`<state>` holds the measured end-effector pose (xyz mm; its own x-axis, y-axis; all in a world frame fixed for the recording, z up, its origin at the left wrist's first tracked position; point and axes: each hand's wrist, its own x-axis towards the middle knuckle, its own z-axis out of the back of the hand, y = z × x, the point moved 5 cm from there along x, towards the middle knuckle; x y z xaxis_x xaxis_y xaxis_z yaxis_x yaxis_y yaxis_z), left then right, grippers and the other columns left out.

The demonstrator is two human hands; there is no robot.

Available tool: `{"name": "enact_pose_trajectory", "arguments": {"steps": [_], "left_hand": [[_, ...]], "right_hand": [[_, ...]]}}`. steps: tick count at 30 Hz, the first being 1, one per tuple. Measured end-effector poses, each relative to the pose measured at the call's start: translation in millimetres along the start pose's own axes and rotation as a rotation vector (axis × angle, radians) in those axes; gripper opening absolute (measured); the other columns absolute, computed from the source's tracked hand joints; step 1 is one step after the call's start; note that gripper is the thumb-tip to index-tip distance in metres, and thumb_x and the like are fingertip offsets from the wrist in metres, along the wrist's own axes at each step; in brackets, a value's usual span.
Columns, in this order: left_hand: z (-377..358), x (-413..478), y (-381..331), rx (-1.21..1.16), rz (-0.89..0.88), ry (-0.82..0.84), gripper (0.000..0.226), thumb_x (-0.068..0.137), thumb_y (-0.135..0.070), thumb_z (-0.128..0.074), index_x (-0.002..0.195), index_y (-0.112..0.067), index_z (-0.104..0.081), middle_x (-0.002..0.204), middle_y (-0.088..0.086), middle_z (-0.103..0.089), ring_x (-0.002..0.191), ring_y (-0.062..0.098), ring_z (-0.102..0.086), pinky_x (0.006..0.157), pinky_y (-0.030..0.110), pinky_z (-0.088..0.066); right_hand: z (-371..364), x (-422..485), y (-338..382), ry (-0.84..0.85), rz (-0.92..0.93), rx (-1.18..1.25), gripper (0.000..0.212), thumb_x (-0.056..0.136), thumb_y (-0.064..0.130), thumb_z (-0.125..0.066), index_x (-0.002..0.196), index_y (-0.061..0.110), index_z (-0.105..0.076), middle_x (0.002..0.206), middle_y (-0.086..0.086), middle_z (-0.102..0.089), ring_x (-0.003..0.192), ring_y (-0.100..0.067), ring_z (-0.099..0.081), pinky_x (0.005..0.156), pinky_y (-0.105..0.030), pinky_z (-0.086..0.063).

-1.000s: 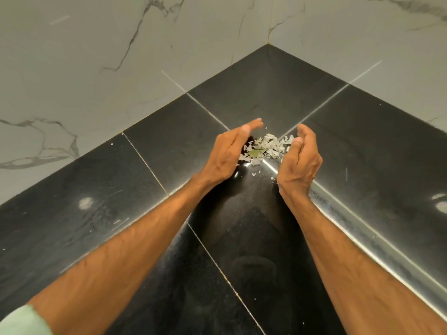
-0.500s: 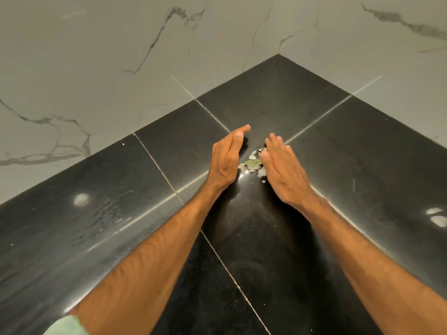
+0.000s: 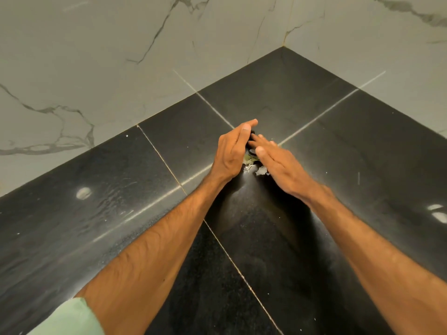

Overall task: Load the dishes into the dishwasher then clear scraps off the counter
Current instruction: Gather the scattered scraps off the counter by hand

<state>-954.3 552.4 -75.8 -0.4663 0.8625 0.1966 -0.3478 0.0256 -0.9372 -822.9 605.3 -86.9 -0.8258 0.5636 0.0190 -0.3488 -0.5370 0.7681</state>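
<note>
1. Scraps (image 3: pixel 260 170): small pile of pale flakes and a green leaf bit on the counter, mostly hidden, with left hand (image 3: pixel 232 153) touching at 9 o'clock and right hand (image 3: pixel 280 165) at 3 o'clock.
2. Counter (image 3: pixel 121 213): glossy black stone slabs, thin pale seams, corner at 1 o'clock.

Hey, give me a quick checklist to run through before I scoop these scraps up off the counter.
1. Scraps bunched between both hands: ok.
2. Left hand standing on edge as a wall beside them: ok.
3. Right hand flat, fingers straight, lying over them: ok.
4. Every piece enclosed: not ok, a pale bit pokes out on the near side.
5. Somewhere to drop them: cannot tell, nothing in view.
6. Counter around the hands free of crumbs: cannot tell, tiny white specks show.
</note>
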Motion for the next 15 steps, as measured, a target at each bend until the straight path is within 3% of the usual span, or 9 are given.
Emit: {"name": "enact_pose_trajectory", "arguments": {"steps": [3,5,7,10,13,15], "left_hand": [[-3,0,-1,0.048,-0.025,0.023,0.042,0.11,-0.025,-0.034,0.136,-0.007,-0.062,0.139,0.005,-0.063,0.129,0.004,-0.056,0.106,0.014,-0.041],[-4,1,0,0.071,-0.032,0.032,0.045,0.11,-0.028,-0.033,0.138,-0.007,-0.06,0.141,0.006,-0.061,0.132,0.008,-0.053,0.112,0.02,-0.04],[-5,0,0,0.07,-0.035,0.037,0.047,0.109,-0.031,-0.033,0.139,-0.006,-0.059,0.143,0.006,-0.06,0.135,0.009,-0.052,0.115,0.026,-0.039],[-11,-1,-2,0.071,-0.038,0.053,0.051,0.107,-0.034,-0.032,0.142,-0.006,-0.056,0.146,0.006,-0.056,0.138,0.009,-0.048,0.117,0.029,-0.037],[-20,-7,-2,0.041,0.039,0.056,0.054,0.106,-0.039,-0.031,0.149,-0.011,-0.049,0.153,0.002,-0.049,0.143,0.008,-0.041,0.12,0.028,-0.031],[-22,-10,0,-0.062,0.105,0.002,0.054,0.107,-0.04,-0.028,0.151,-0.014,-0.046,0.156,0.0,-0.046,0.144,0.006,-0.038,0.121,0.027,-0.028]], "right_hand": [[24,-20,-2,-0.22,-0.043,0.032,0.05,0.112,0.041,-0.028,0.15,0.017,-0.049,0.159,0.003,-0.042,0.148,-0.005,-0.033,0.121,-0.02,-0.025],[31,-37,-8,-0.377,-0.146,-0.096,0.063,0.109,0.052,-0.02,0.148,0.011,-0.048,0.154,-0.003,-0.048,0.146,-0.015,-0.038,0.124,-0.034,-0.028],[21,-46,-11,-0.364,-0.276,-0.232,0.08,0.103,0.063,-0.008,0.15,0.007,-0.038,0.159,-0.009,-0.039,0.149,-0.021,-0.03,0.126,-0.048,-0.021],[-6,-43,-8,-0.303,-0.363,-0.392,0.076,0.105,0.056,-0.008,0.161,0.005,-0.011,0.17,-0.012,-0.003,0.158,-0.021,0.003,0.128,-0.042,0.001],[-26,-20,13,-0.294,-0.332,-0.226,0.066,0.11,0.043,-0.015,0.162,0.004,-0.005,0.17,-0.013,0.001,0.157,-0.021,0.008,0.128,-0.04,0.005],[-31,-7,23,-0.301,-0.264,-0.026,0.059,0.112,0.032,-0.022,0.162,0.005,-0.007,0.171,-0.01,-0.006,0.158,-0.017,0.001,0.128,-0.036,0.0]]}}
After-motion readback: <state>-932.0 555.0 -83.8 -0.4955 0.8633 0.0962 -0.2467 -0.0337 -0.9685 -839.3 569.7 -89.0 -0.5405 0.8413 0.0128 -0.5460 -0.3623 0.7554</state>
